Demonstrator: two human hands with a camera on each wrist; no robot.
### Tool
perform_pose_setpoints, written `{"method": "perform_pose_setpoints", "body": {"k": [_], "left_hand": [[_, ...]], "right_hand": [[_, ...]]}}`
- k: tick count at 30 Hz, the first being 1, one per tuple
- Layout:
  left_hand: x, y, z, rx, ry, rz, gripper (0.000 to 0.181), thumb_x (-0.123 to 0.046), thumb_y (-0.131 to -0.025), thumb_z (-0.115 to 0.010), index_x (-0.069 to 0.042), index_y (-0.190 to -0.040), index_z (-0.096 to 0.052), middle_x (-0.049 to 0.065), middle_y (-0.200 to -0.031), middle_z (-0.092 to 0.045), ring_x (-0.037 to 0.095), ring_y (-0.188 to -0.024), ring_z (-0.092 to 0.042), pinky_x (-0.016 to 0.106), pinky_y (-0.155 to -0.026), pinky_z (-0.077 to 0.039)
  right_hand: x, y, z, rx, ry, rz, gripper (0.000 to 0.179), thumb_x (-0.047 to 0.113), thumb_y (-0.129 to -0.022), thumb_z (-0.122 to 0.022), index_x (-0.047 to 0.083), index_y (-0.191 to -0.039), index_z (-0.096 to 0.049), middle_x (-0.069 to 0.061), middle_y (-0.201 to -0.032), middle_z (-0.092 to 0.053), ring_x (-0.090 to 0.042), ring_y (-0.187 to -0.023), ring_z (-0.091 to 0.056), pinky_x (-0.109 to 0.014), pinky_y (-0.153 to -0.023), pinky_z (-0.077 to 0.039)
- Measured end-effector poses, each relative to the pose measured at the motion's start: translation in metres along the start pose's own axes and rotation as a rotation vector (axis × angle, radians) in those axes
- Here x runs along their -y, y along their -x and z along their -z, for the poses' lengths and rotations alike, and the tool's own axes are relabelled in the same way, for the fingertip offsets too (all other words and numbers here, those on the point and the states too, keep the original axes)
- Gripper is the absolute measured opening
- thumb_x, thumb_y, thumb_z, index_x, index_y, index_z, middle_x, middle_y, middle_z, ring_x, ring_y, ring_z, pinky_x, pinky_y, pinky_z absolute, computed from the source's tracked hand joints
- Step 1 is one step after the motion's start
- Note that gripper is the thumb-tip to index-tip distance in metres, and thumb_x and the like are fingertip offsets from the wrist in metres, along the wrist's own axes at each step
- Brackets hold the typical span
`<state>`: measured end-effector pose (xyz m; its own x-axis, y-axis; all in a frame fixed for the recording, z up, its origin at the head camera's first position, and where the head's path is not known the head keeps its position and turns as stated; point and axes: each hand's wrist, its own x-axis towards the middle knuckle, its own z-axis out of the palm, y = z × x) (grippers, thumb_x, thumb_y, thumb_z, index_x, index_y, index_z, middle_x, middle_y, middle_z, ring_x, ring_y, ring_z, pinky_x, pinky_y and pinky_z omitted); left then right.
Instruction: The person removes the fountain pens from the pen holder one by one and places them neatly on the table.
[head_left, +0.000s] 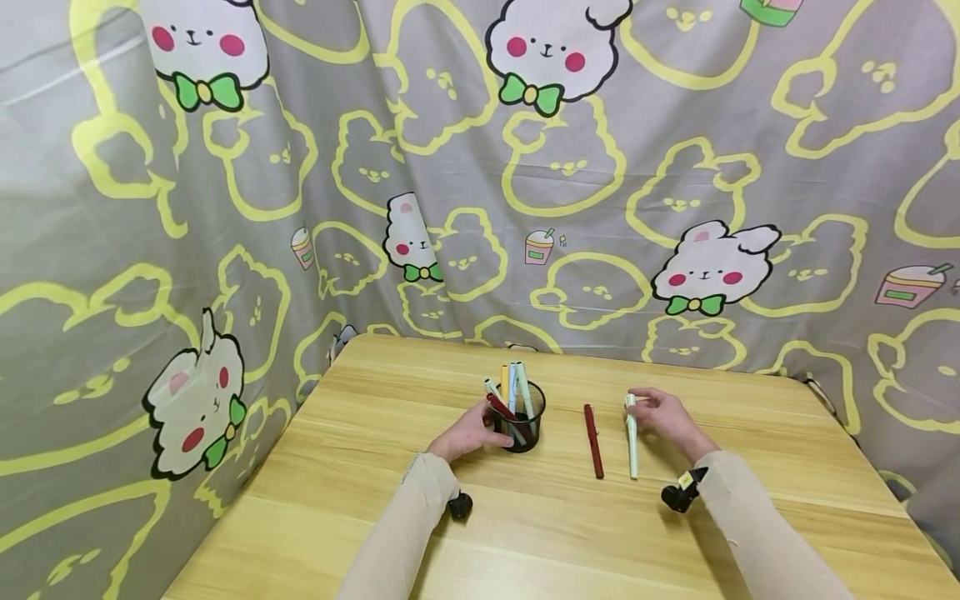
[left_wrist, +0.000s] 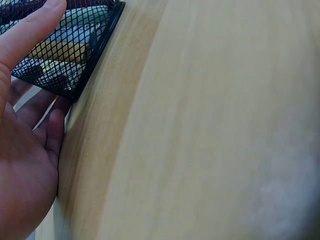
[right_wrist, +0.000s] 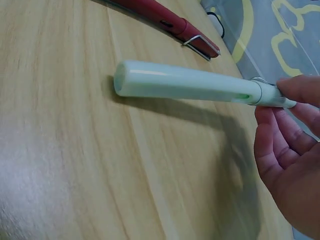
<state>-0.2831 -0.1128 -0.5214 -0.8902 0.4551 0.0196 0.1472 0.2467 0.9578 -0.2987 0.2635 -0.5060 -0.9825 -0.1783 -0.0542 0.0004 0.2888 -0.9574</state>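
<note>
My left hand (head_left: 467, 433) holds the black mesh pen cup (head_left: 529, 440) from its left side, thumb in front and fingers curled behind. In the left wrist view the thumb lies against the mesh (left_wrist: 70, 50), near the cup's base. Several pens stand in the cup, among them yellow, light blue, pale green and dark red ones. With thumb and fingers my right hand (head_left: 667, 421) pinches a pale green fountain pen (right_wrist: 185, 84) by its clip end. The pen's other end points towards me, close over the table. A dark red fountain pen (head_left: 593, 443) lies just left of it.
The wooden table (head_left: 525, 533) runs back to a grey curtain (head_left: 480, 183) with cartoon rabbit prints, which also hangs along the left side. Small black cameras are strapped to both wrists.
</note>
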Motion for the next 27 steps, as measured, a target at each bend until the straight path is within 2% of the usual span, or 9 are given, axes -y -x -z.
{"method": "perform_pose_setpoints", "body": {"k": [3, 10, 15, 23, 27], "left_hand": [[0.000, 0.000, 0.000, -0.001, -0.001, -0.004, 0.059, -0.003, -0.072, -0.081, -0.007, -0.124, -0.054, 0.005, -0.121, -0.058, 0.022, -0.115, -0.050, 0.041, -0.102, -0.034], [0.001, 0.000, 0.000, -0.002, -0.014, 0.004, 0.059, -0.005, -0.072, -0.081, -0.008, -0.125, -0.053, 0.004, -0.120, -0.058, 0.021, -0.114, -0.051, 0.041, -0.101, -0.035], [0.001, 0.001, 0.000, 0.012, -0.015, -0.014, 0.060, -0.002, -0.074, -0.079, -0.005, -0.127, -0.052, 0.007, -0.122, -0.057, 0.023, -0.115, -0.050, 0.043, -0.101, -0.034], [-0.027, 0.014, 0.000, 0.023, -0.010, -0.026, 0.055, 0.001, -0.075, -0.077, -0.002, -0.124, -0.052, 0.007, -0.121, -0.057, 0.025, -0.117, -0.049, 0.042, -0.102, -0.034], [-0.028, 0.015, 0.000, 0.019, -0.007, -0.026, 0.054, 0.000, -0.075, -0.077, -0.003, -0.124, -0.052, 0.008, -0.122, -0.057, 0.026, -0.119, -0.048, 0.044, -0.102, -0.033]], "right_hand": [[-0.002, 0.000, -0.002, 0.013, 0.024, -0.003, 0.054, 0.005, -0.090, -0.062, -0.015, -0.133, -0.039, -0.027, -0.104, -0.062, -0.016, -0.074, -0.064, -0.031, -0.068, -0.053], [-0.004, 0.001, -0.008, 0.012, 0.063, -0.019, 0.049, 0.006, -0.089, -0.064, -0.017, -0.128, -0.044, -0.023, -0.101, -0.066, -0.013, -0.076, -0.063, -0.028, -0.067, -0.053], [-0.006, 0.001, -0.012, 0.021, 0.079, -0.014, 0.047, 0.004, -0.089, -0.063, -0.018, -0.126, -0.044, -0.026, -0.103, -0.065, -0.014, -0.077, -0.064, -0.029, -0.067, -0.053], [-0.007, -0.001, -0.016, 0.021, 0.098, -0.018, 0.048, 0.007, -0.089, -0.064, -0.016, -0.127, -0.045, -0.025, -0.105, -0.065, -0.015, -0.074, -0.063, -0.031, -0.064, -0.053], [-0.006, -0.002, -0.019, 0.022, 0.122, -0.009, 0.048, 0.008, -0.089, -0.064, -0.016, -0.127, -0.046, -0.023, -0.103, -0.066, -0.014, -0.072, -0.062, -0.031, -0.062, -0.052]]}}
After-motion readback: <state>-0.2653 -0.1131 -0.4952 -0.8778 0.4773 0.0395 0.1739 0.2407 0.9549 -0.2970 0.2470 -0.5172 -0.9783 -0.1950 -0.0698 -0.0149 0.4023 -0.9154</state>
